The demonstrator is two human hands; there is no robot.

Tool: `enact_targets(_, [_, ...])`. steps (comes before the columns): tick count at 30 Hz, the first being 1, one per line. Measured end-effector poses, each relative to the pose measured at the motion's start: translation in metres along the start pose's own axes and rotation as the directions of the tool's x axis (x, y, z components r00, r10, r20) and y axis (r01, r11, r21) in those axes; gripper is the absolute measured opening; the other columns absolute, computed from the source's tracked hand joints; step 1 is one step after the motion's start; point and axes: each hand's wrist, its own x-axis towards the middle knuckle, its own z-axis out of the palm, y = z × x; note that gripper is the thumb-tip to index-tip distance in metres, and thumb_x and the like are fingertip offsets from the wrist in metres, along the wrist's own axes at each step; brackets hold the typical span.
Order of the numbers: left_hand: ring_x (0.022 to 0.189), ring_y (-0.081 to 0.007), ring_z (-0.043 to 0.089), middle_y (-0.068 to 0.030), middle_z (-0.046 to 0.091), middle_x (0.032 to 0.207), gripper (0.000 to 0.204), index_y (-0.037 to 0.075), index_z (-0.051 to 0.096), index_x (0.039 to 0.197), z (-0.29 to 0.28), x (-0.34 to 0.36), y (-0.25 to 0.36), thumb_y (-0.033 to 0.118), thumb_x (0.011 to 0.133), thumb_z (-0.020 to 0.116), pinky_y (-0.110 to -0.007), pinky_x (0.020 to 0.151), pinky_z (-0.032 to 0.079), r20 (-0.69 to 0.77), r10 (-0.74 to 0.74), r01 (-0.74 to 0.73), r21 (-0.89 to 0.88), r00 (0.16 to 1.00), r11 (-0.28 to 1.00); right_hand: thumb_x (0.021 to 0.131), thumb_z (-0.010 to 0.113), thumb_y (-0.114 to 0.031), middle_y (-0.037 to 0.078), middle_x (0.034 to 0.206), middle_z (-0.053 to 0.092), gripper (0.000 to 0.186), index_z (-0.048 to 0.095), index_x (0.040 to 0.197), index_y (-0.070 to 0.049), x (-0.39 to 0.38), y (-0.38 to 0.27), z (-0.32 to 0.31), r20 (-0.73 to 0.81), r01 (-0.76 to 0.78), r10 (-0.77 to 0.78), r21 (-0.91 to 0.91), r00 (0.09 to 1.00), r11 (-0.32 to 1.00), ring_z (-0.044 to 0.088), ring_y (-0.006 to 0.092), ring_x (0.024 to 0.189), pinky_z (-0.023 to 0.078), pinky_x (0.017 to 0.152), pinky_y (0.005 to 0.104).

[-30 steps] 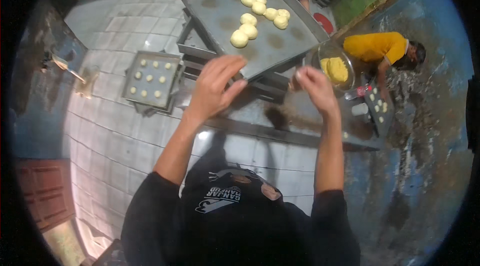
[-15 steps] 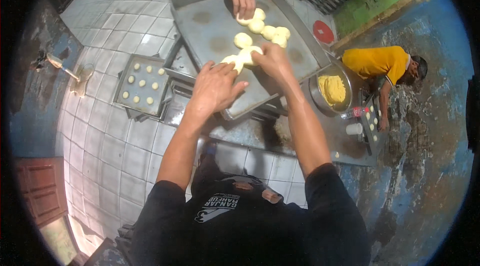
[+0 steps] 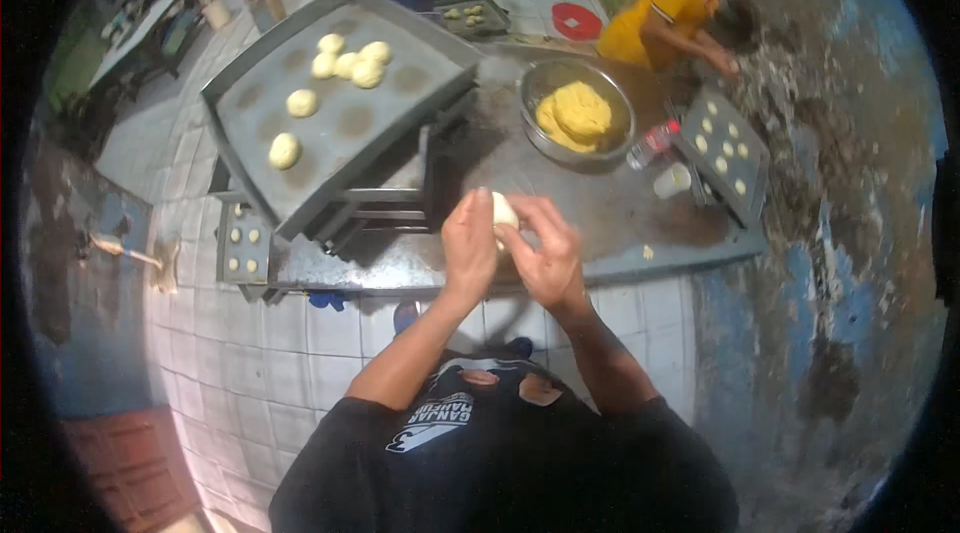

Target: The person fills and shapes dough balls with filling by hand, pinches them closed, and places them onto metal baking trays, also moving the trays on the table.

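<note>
Head view: a grey surface [image 3: 590, 223] stands on a white tiled floor [image 3: 330, 363], its right end beside a stained blue wall [image 3: 850, 263]. Floor shows along its near edge; a stretch of top lies between that edge and the bowl [image 3: 624, 123]. Left hand [image 3: 470, 251] and right hand [image 3: 546, 253] are closed around pale dough [image 3: 504, 213], over the surface near that edge. Large tray [image 3: 255, 118], raised at left, contains seven balls [image 3: 301, 103]. Bowl contains a yellow mass [image 3: 580, 113]; bottle [image 3: 653, 144] and cup [image 3: 672, 181] stand between it and a small tray [image 3: 756, 183].
</note>
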Motion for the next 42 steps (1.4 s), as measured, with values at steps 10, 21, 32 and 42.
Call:
enact_targets(10, [0.082, -0.013, 0.057, -0.0063, 0.063, 0.091, 0.038, 0.003, 0.061, 0.103, 0.114, -0.016, -0.076, 0.036, 0.111, 0.044, -0.034, 0.062, 0.047, 0.176, -0.228, 0.197, 0.175, 0.958, 0.965, 0.094, 0.072, -0.006, 0.005, 0.108, 0.071, 0.035, 0.063, 0.126, 0.005, -0.051, 0.112, -0.101, 0.323, -0.566, 0.496, 0.668, 0.806, 0.483, 0.066, 0.0121, 0.096, 0.054, 0.079, 0.0256])
enact_targets(21, [0.121, -0.0199, 0.06, -0.0109, 0.063, 0.13, 0.035, 0.003, 0.057, 0.134, 0.106, 0.019, -0.188, 0.007, 0.099, 0.056, -0.033, 0.105, 0.047, 0.251, -0.556, 0.477, 0.311, 0.793, 0.822, 0.095, 0.066, -0.021, 0.018, 0.107, 0.07, 0.025, 0.07, 0.115, -0.005, 0.005, 0.245, -0.092, 0.506, -0.194, 0.198, -0.061, 0.84, 0.979, 0.067, 0.0316, 0.103, 0.052, 0.09, 0.0396])
enact_targets(32, [0.117, -0.014, 0.06, -0.0044, 0.063, 0.121, 0.076, 0.007, 0.043, 0.143, 0.15, 0.174, -0.165, -0.001, 0.079, 0.084, -0.031, 0.105, 0.047, 0.235, -0.22, 0.181, 0.176, 0.947, 0.968, 0.086, 0.067, -0.018, 0.023, 0.113, 0.071, 0.036, 0.071, 0.117, 0.001, 0.26, 0.471, -0.1, 0.437, 0.136, 0.039, -0.361, 0.898, 0.923, 0.067, 0.0401, 0.108, 0.053, 0.095, 0.0438])
enact_targets(42, [0.104, -0.0142, 0.067, -0.0053, 0.071, 0.111, 0.048, 0.003, 0.059, 0.122, 0.163, 0.234, -0.189, 0.007, 0.082, 0.086, -0.03, 0.094, 0.054, 0.182, -0.138, 0.058, 0.39, 0.974, 0.919, 0.097, 0.067, -0.015, 0.015, 0.108, 0.069, 0.034, 0.062, 0.125, 0.003, 0.241, 0.497, -0.116, 0.303, -0.698, 0.63, 0.262, 0.715, 0.666, 0.069, 0.0313, 0.097, 0.052, 0.095, 0.0418])
